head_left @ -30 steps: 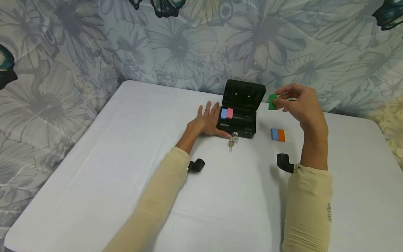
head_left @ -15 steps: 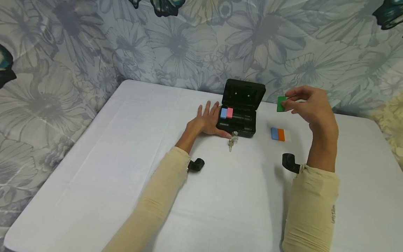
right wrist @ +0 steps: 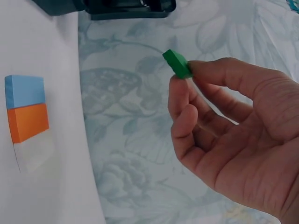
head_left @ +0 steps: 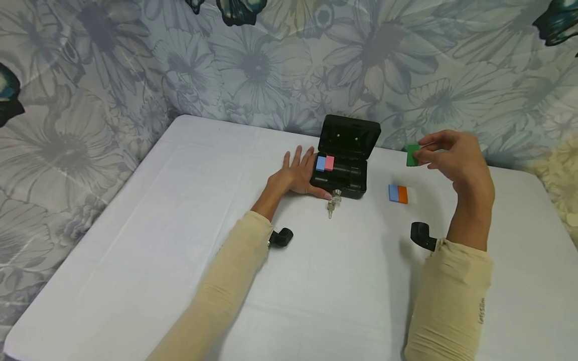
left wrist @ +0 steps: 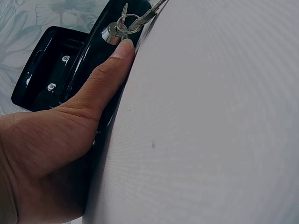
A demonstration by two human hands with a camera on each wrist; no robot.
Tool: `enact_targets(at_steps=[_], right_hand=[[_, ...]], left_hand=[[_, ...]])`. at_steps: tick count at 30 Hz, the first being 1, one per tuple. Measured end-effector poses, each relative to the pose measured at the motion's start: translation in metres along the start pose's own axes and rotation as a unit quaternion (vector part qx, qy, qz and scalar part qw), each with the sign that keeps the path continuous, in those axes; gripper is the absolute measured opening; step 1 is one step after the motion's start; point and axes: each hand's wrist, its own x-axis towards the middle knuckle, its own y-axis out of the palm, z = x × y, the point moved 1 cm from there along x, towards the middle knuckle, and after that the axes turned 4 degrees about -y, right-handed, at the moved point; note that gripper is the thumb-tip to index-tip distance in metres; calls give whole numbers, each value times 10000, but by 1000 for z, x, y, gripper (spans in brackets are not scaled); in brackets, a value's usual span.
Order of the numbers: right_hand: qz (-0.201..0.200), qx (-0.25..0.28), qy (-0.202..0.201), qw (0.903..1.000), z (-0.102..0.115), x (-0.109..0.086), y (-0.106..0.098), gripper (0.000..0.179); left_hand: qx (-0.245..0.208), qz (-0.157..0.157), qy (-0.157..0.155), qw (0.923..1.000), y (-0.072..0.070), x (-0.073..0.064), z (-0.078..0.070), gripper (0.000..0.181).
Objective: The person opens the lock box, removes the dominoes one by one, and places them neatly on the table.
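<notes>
My left hand (head_left: pixel 295 176) rests against the left side of a black lockable box (head_left: pixel 356 179), fingers straight and spread. In the left wrist view its thumb lies along the box front, its tip by the lock and keys (left wrist: pixel 126 25). The lid (head_left: pixel 349 135) stands up; a blue block (head_left: pixel 320 163) and a pink block (head_left: pixel 329 163) sit side by side inside at the left. Held above the table, a small flat green block (head_left: pixel 411 156) is pinched between thumb and fingertips of my right hand (head_left: pixel 460 158), right of the box.
Right of the box, a blue block (right wrist: pixel 25 92), an orange block (right wrist: pixel 29 122) and a white block (right wrist: pixel 35 151) lie in a row on the white table (head_left: pixel 203 165). Behind the table hangs a flowered cloth (head_left: pixel 271 65).
My right hand has moved to the right and slightly down with the green block, farther from the box. The left hand and the box have stayed in place.
</notes>
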Motion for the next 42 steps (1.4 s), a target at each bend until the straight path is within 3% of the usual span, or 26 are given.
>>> enact_targets(at_steps=[8, 17, 31, 34, 39, 42], right_hand=[[23, -12, -4, 10000, -4, -1, -3, 9], [8, -89, 36, 10000, -6, -2, -3, 11], [101, -79, 141, 9998, -10, -1, -6, 8], [137, -28, 135, 9998, -12, -2, -7, 16], [230, -415, 156, 9988, -17, -3, -11, 11], [428, -826, 320, 9952, -22, -4, -15, 24]], left_hand=[[-18, -7, 0, 10000, 1, 2, 0, 131], [-48, 80, -57, 9999, 1, 4, 1, 132], [-72, -108, 161, 9998, -5, -10, -1, 127], [-29, -102, 121, 9999, -5, -11, -1, 126], [-29, -89, 61, 9999, -4, -10, -1, 126], [-46, -91, 87, 9999, -3, -9, -1, 127]])
